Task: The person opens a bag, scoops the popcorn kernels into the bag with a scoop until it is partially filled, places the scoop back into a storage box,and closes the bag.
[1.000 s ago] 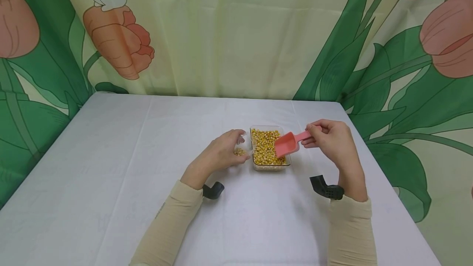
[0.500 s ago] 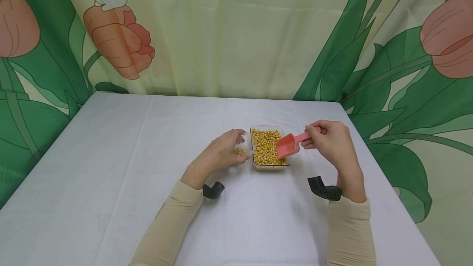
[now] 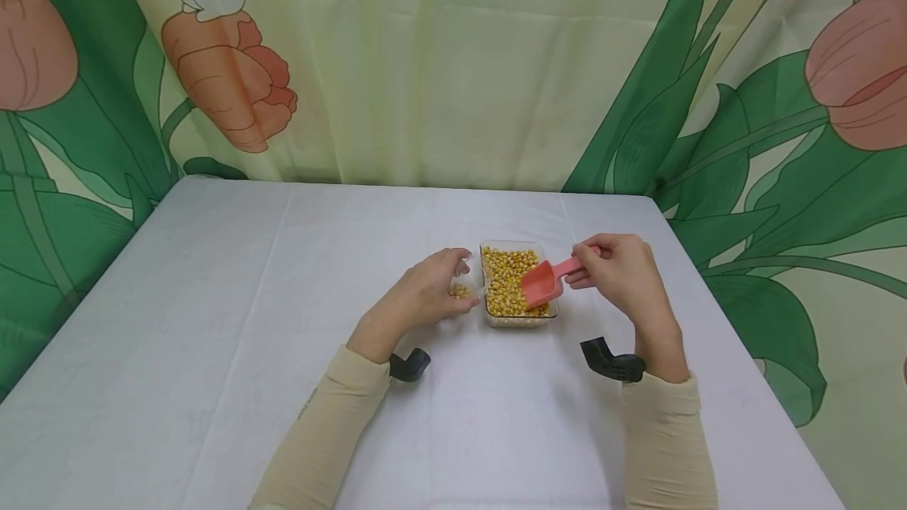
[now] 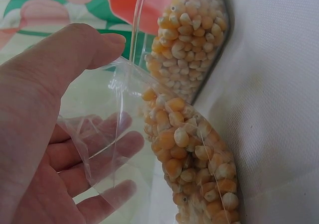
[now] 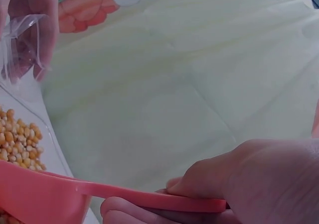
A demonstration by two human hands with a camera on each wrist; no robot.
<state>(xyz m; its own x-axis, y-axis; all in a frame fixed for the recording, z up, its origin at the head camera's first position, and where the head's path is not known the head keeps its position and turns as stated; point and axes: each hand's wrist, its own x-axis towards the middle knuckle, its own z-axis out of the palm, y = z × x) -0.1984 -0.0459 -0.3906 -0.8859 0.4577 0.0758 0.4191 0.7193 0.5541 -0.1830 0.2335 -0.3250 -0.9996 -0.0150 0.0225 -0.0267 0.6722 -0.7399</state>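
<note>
My left hand (image 3: 425,286) holds a clear plastic bag (image 4: 122,92) at its mouth, thumb at the upper edge and fingers behind the film. Corn kernels (image 4: 189,157) fill the bag's lower part. Right beside it stands a rectangular glass container (image 3: 520,323), nearly full of yellow corn kernels (image 3: 505,274). With my right hand (image 3: 623,270) I pinch the handle of a pink scoop (image 3: 542,286) between thumb and fingers. The scoop's tilted bowl overlaps the corn at the container's right side, its front edge down at the kernels.
A white cloth covers the table (image 3: 283,337). Behind it hangs a printed curtain (image 3: 453,85) with tulips, a carrot and a rabbit. Black wrist cameras stick out from the left wrist (image 3: 409,366) and the right wrist (image 3: 612,360).
The right hand and scoop moved slightly right at first, then left and a little down over the corn. The left hand and bag stay where they were.
</note>
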